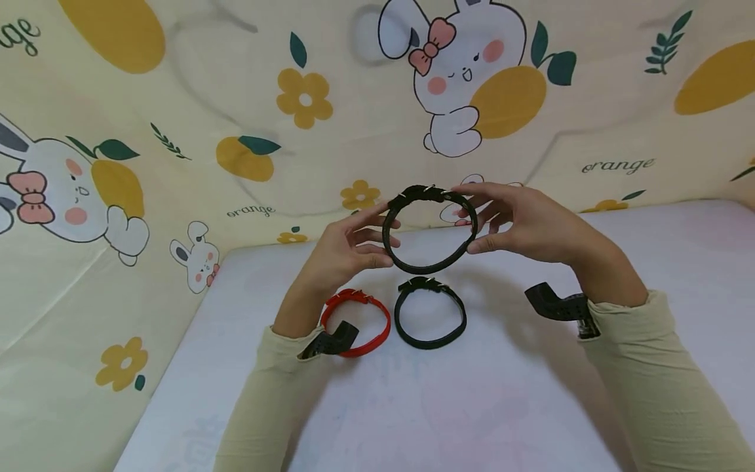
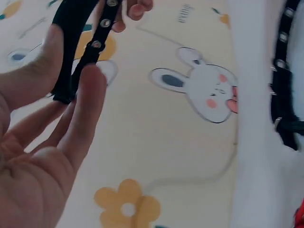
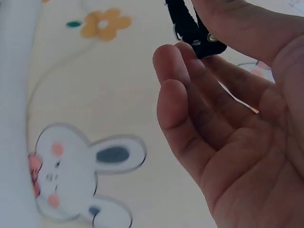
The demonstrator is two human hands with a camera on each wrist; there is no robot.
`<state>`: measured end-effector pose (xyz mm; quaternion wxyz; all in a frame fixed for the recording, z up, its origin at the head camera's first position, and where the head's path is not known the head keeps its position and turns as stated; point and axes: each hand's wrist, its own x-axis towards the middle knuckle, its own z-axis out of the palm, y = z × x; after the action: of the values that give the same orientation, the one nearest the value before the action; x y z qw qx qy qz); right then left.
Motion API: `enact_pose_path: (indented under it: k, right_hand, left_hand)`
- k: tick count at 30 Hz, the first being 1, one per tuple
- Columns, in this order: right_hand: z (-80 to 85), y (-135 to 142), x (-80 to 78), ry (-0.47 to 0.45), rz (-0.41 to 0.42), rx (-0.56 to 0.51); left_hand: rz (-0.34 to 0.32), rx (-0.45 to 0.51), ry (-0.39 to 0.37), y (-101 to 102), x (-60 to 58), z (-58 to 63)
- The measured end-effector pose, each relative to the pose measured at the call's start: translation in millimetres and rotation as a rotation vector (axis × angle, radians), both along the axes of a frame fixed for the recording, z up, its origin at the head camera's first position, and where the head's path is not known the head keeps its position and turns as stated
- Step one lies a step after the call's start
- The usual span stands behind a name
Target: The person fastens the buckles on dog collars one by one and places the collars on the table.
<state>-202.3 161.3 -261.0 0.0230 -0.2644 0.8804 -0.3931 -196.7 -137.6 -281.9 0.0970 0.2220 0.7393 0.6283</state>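
Note:
My left hand (image 1: 348,252) and right hand (image 1: 531,226) hold a black buckled collar (image 1: 421,193) between them, raised above the table with its loop facing me. The left thumb and fingers pinch its left side; in the left wrist view the collar (image 2: 71,42) shows metal eyelets. On the opposite side, the right thumb and fingertips grip it near the buckle, where the right wrist view shows part of the collar (image 3: 185,23). Below it lies a second black collar (image 1: 430,343), closed into a ring. Beside that is a red collar (image 1: 352,295), partly hidden by the left wrist strap.
The collars lie on a white table (image 1: 448,406). Behind and to the left hangs a cream cloth (image 1: 348,151) printed with rabbits, flowers and oranges. Black wrist mounts (image 1: 554,305) stick out from both sleeves.

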Motion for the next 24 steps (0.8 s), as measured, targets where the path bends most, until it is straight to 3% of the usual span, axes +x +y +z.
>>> enact_pose_path:
  k: [6, 11, 18, 24]
  right_hand:
    - [-13.3, 21.7, 1.2, -0.036, -0.017, 0.052]
    - [-21.8, 35.5, 3.3, -0.052, -0.020, 0.099]
    - [-28.9, 44.6, 2.1, -0.048, -0.039, 0.123]
    - [-37.3, 47.9, -4.3, -0.065, -0.024, 0.108]
  left_hand:
    - [0.027, -0.117, 0.073, 21.9, -4.5, -9.6]
    - [0.007, -0.209, 0.127, 36.2, -10.0, -12.3]
    - [-0.018, -0.244, 0.169, 47.2, -21.9, -22.8]
    - [0.005, -0.327, 0.199, 51.9, -29.3, -33.8]
